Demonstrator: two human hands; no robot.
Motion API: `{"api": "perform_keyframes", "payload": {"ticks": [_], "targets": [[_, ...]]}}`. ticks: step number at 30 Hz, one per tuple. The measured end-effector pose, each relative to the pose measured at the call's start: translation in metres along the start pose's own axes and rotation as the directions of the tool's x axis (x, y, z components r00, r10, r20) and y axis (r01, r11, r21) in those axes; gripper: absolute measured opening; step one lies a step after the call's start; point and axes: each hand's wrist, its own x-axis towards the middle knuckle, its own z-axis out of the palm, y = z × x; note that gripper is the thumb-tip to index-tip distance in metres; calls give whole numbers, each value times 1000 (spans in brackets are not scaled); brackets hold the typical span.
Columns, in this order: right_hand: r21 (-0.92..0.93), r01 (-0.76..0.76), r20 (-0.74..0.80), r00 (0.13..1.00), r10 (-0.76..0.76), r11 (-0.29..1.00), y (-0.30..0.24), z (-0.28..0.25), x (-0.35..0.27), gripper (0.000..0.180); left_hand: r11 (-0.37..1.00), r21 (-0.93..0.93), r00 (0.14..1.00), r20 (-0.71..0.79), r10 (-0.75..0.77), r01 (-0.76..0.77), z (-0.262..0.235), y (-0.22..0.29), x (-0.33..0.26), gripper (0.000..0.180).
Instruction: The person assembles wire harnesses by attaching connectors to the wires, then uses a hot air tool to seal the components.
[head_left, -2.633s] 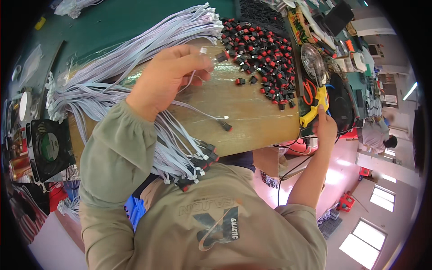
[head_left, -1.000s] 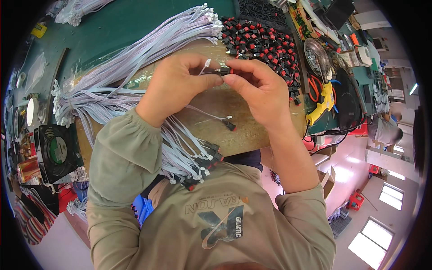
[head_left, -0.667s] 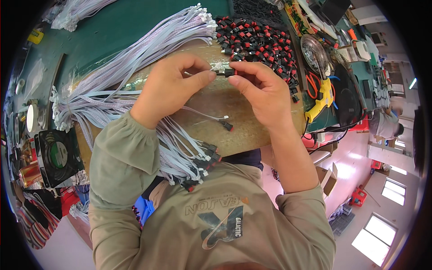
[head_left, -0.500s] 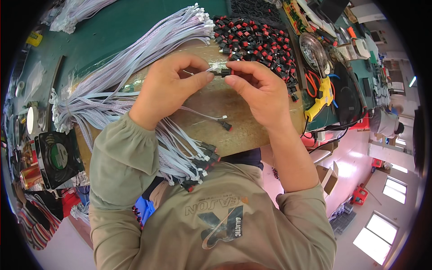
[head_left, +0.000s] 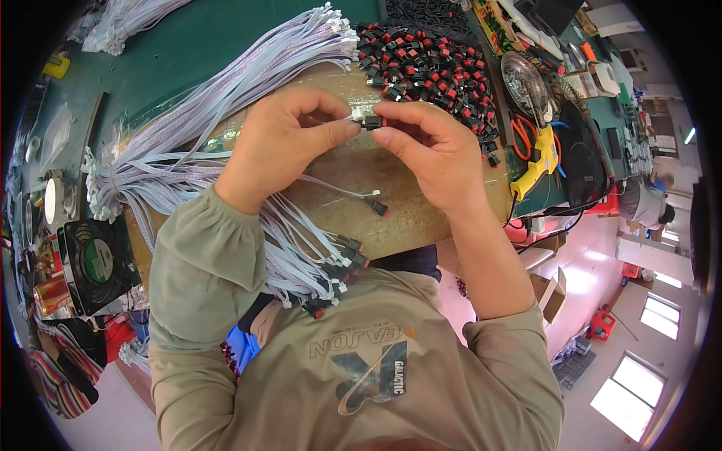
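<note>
Over the brown work board (head_left: 406, 225), my left hand (head_left: 289, 143) pinches a flat light-coloured cable close to its white plug (head_left: 356, 114). Against that plug sits a small black connector (head_left: 373, 122), gripped between the thumb and forefinger of my right hand (head_left: 440, 154). Whether the plug is seated inside the connector is too small to make out. Below my hands lies a cable end with a black-and-red connector (head_left: 378, 207) on it. More cables with such connectors (head_left: 350, 255) hang toward my lap, at the board's near edge.
Beyond my hands is a heap of loose black-and-red connectors (head_left: 429, 71). A long bundle of flat cables (head_left: 256, 68) stretches across the far left. On the right are a yellow glue gun (head_left: 541, 164) and a round metal dish (head_left: 523, 79); a black fan (head_left: 94, 267) stands left.
The black connector has turned slightly in my fingertips, and its red part shows less. Both hands stay almost in the same place.
</note>
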Motion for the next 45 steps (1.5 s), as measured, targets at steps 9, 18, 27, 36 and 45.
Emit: {"api": "perform_keyframes", "payload": {"ticks": [9,18,27,36,45], "targets": [[-1,-26,41,999,26,1000,2,1,-1,27,1000,-17,1000,21,-5,6,-1,-1,-1,13],[-416,85,181,983,-9,905,12,-3,-42,24,903,358,960,231,160,-237,-3,11,-5,31],[-366,384,438,875,-207,848,0,3,-81,22,558,819,816,-227,531,-135,-36,15,23,28],[-424,233,336,938,-87,875,16,-20,-50,28,328,945,859,-177,480,11,-43,19,34,28],[-628,140,72,990,-122,766,16,-32,-8,24,307,913,706,-30,708,-269,1,29,22,22]]}}
